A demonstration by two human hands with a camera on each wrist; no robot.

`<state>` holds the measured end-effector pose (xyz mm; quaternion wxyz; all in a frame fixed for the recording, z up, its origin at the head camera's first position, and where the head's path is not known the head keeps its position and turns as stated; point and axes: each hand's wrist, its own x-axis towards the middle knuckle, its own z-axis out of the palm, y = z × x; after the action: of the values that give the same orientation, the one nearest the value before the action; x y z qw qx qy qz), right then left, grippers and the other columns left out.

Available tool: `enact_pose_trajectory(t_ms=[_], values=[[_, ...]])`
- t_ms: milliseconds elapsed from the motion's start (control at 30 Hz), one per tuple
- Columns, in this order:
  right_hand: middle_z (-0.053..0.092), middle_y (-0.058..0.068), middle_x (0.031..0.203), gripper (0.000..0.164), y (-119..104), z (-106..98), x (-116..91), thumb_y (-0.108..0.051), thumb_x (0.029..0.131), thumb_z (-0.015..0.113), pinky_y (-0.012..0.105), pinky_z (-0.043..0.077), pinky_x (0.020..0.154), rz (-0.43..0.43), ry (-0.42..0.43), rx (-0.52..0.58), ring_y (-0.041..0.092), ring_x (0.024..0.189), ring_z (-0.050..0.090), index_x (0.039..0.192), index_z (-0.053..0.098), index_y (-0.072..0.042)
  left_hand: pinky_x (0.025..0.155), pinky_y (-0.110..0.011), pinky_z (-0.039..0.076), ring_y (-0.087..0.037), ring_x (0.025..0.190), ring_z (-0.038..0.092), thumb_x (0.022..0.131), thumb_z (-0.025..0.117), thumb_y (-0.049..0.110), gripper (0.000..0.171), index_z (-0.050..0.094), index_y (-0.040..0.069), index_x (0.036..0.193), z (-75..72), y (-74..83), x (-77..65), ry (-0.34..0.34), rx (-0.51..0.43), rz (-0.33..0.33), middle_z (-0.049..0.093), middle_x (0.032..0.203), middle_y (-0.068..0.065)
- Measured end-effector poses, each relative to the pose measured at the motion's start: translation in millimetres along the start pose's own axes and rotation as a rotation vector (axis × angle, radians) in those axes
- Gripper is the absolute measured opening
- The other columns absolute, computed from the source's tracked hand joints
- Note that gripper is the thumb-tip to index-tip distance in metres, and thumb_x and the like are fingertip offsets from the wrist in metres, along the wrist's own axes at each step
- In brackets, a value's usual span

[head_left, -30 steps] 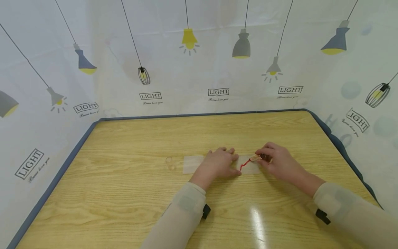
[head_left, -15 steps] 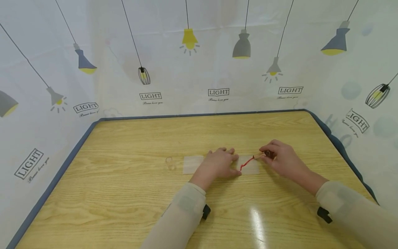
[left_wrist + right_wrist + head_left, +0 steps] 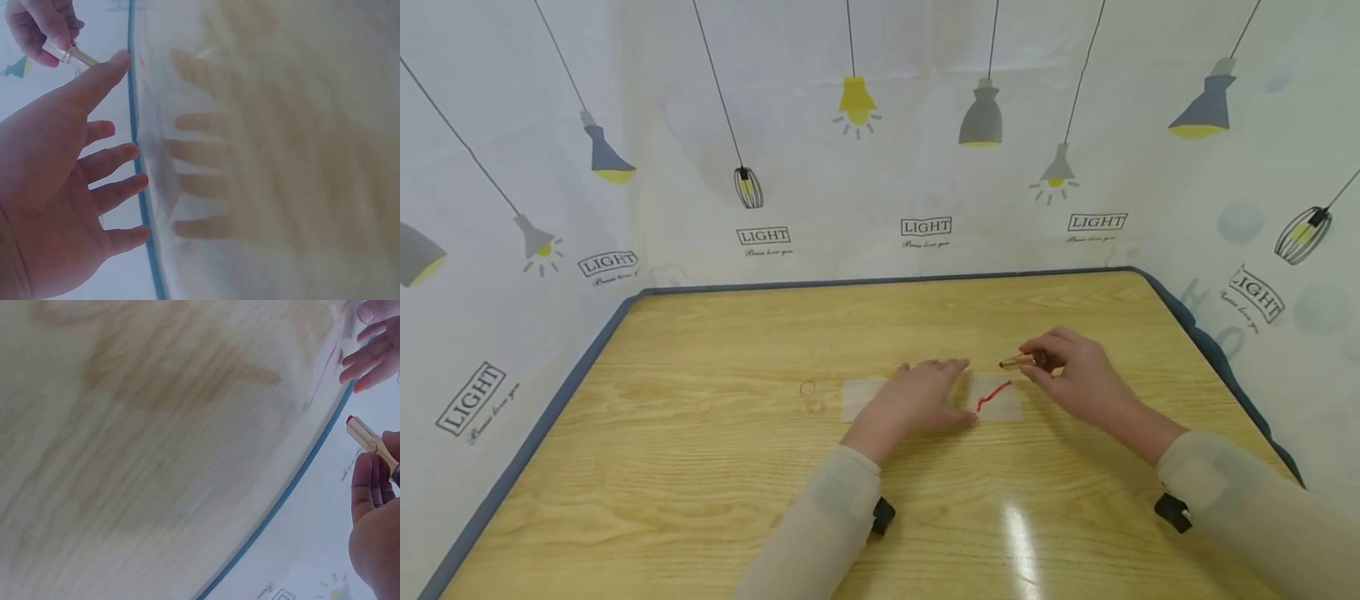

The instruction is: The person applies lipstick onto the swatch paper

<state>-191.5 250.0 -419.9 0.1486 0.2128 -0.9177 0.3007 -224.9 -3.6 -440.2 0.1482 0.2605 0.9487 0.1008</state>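
In the head view my right hand [image 3: 1075, 371] pinches a lipstick [image 3: 1015, 362] between thumb and fingers. Its gold tube and dark red tip [image 3: 350, 419] show in the right wrist view, and the tip is held above the table. A wavy red streak [image 3: 995, 394] runs across the right part of a thin white sheet [image 3: 1007, 411]. Over the middle of that whiteness is my left hand [image 3: 917, 397], fingers spread and fairly straight. White also shows left of this hand; whether it is one sheet is hidden. The left wrist view shows the left palm [image 3: 56, 187] holding nothing.
A small, see-through object with a ring-like edge [image 3: 807, 387] lies left of the sheet. The wooden table [image 3: 700, 467] ends at a blue edge [image 3: 887, 282] against a lamp-printed cloth backdrop [image 3: 820, 167].
The right hand drew the lipstick up and right, lengthening the red streak, then lifted its tip off the sheet. The left hand's fingers have risen slightly while it stays in about the same place.
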Motion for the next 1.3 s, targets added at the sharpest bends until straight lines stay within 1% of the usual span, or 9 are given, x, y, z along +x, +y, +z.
enact_pose_trajectory(t_ms=[67,133,267,433,567,733,800,967,1300], values=[[0.068,0.008,0.097,0.020,-4,4,2,-0.001,0.092,0.081,0.020,0.060,0.072,-0.009,0.003,0.026,0.012,0.081,0.065,0.111,0.077,0.000,0.132,-0.059,0.027,-0.023,0.160,0.039,0.098,0.068,0.063,0.086,0.031,0.033,0.169,-5.1,-5.7,-5.2,0.001,0.005,0.002,0.037,0.174,0.002],[0.068,0.007,0.098,0.020,-10,7,5,-0.002,0.093,0.081,0.019,0.060,0.072,-0.008,-0.001,0.051,0.012,0.082,0.065,0.112,0.077,0.000,0.132,-0.058,0.028,-0.024,0.160,0.039,0.098,0.067,0.063,0.082,0.036,0.031,0.167,-10.7,-12.7,-10.9,0.000,0.040,-0.001,0.037,0.174,0.000],[0.069,0.008,0.100,0.020,-20,15,10,-0.004,0.094,0.080,0.021,0.061,0.074,0.003,-0.027,0.097,0.013,0.083,0.067,0.113,0.077,-0.001,0.132,-0.056,0.029,-0.025,0.159,0.041,0.099,0.069,0.060,0.075,0.048,0.025,0.161,-18.6,-26.2,-22.6,0.001,0.077,-0.012,0.043,0.171,-0.003],[0.070,0.008,0.103,0.020,-33,27,14,-0.005,0.095,0.079,0.024,0.061,0.075,0.016,-0.075,0.135,0.016,0.086,0.068,0.115,0.076,-0.001,0.131,-0.057,0.030,-0.027,0.159,0.040,0.098,0.072,0.057,0.071,0.054,0.020,0.157,-19.9,-37.1,-33.8,-0.001,0.080,0.002,0.046,0.168,-0.005],[0.068,0.007,0.101,0.019,-44,39,16,-0.004,0.096,0.078,0.023,0.060,0.072,-0.037,-0.110,0.151,0.013,0.084,0.067,0.114,0.076,-0.001,0.130,-0.058,0.031,-0.029,0.160,0.038,0.098,0.071,0.057,0.072,0.054,0.019,0.157,-17.7,-42.0,-39.2,-0.007,0.082,0.008,0.044,0.169,-0.008],[0.066,0.006,0.098,0.018,-57,56,16,-0.004,0.095,0.079,0.023,0.058,0.067,-0.134,-0.132,0.146,0.009,0.080,0.063,0.112,0.075,0.000,0.129,-0.060,0.032,-0.031,0.161,0.036,0.099,0.071,0.058,0.073,0.052,0.020,0.159,-14.6,-48.0,-44.2,0.003,0.073,0.004,0.041,0.171,-0.008],[0.066,0.006,0.099,0.018,-63,61,16,-0.004,0.095,0.079,0.023,0.058,0.067,-0.144,-0.145,0.140,0.009,0.080,0.063,0.111,0.075,0.000,0.129,-0.061,0.032,-0.032,0.161,0.036,0.099,0.071,0.057,0.074,0.051,0.020,0.159,-14.6,-49.7,-46.3,0.010,0.062,0.003,0.040,0.172,-0.009],[0.067,0.005,0.102,0.017,-74,67,16,-0.005,0.095,0.079,0.023,0.059,0.069,-0.125,-0.194,0.104,0.010,0.083,0.065,0.112,0.076,-0.002,0.128,-0.063,0.032,-0.034,0.161,0.036,0.099,0.072,0.055,0.073,0.050,0.021,0.160,-12.9,-53.5,-47.3,0.013,0.048,0.003,0.038,0.173,-0.007],[0.067,0.005,0.106,0.020,-80,75,13,-0.003,0.094,0.079,0.021,0.059,0.073,-0.152,-0.222,0.066,0.011,0.086,0.067,0.114,0.076,-0.003,0.124,-0.057,0.041,-0.033,0.158,0.041,0.099,0.072,0.054,0.066,0.057,0.023,0.155,-6.9,-58.6,-43.7,0.009,0.062,0.015,0.040,0.172,-0.005]])
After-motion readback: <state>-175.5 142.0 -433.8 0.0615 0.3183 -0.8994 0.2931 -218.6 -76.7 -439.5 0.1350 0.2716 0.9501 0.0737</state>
